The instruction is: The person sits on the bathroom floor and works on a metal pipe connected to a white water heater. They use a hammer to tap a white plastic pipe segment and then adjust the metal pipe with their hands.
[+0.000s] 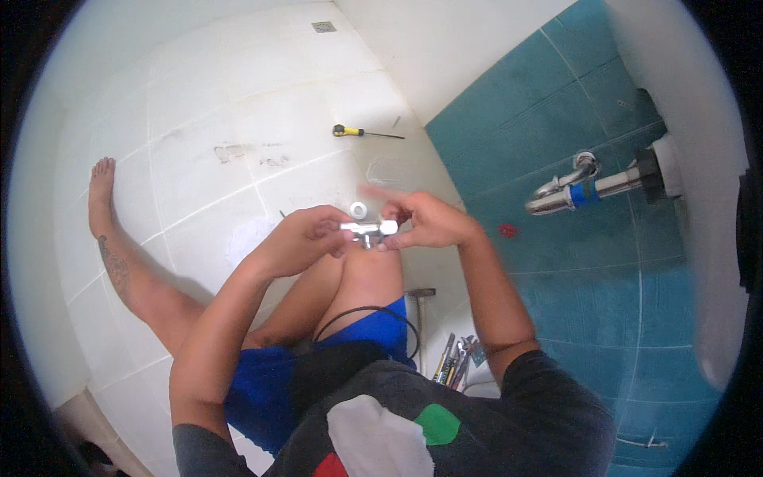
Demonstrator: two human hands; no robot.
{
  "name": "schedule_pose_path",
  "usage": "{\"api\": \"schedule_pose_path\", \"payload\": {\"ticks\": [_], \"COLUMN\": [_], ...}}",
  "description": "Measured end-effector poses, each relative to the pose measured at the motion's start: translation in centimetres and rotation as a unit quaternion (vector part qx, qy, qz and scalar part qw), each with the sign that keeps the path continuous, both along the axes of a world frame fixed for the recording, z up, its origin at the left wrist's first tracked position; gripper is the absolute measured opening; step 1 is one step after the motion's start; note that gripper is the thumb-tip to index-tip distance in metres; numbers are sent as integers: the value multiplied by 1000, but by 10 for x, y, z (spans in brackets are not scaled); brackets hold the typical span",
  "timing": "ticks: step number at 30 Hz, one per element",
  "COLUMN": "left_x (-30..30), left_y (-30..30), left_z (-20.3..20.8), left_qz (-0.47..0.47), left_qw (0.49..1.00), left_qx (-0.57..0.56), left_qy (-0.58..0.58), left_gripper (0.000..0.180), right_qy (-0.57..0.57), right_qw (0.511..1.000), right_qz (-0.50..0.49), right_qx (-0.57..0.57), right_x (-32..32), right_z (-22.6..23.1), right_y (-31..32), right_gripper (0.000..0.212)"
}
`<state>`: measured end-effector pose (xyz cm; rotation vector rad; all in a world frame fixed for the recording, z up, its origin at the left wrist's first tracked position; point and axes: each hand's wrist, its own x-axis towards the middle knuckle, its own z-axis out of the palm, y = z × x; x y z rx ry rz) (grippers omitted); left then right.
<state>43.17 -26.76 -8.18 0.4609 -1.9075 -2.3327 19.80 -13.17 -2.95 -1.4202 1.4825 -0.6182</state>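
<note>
Above my raised knee, a shiny chrome angle valve (367,229) lies level between my two hands. My left hand (306,238) pinches its left end, the fingers closed round it. On the other side my right hand (429,221) has its thumb and curled fingers at the valve's right end. The right index finger stretches away and is smeared by motion. A white ring (358,210), like a roll of thread tape, shows just beyond the valve; I cannot tell whether it touches my fingers or lies on the floor.
A yellow and black screwdriver (350,131) lies ahead on white floor tiles. Beside my right thigh are a hammer (422,294) and several hand tools (455,362). Chrome drain pipework (556,195) juts from the teal wall at right, near a small red part (507,230).
</note>
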Motion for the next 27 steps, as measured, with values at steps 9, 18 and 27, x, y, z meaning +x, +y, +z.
{"api": "schedule_pose_path", "payload": {"ticks": [9,18,27], "left_x": [-34,7,103], "left_y": [69,6,-76], "left_z": [-3,-11,-9], "left_qz": [57,82,254], "left_qw": [917,995,945], "left_qx": [390,-43,-161], "left_qy": [65,-41,-130], "left_gripper": [37,36,37], "right_qy": [-508,-118,385], "right_qw": [788,701,544], "right_qz": [-285,-676,-702], "right_qx": [-199,-194,-249], "right_x": [71,-19,-133], "right_z": [-72,-23,42], "right_y": [49,152,258], "right_gripper": [48,36,39]}}
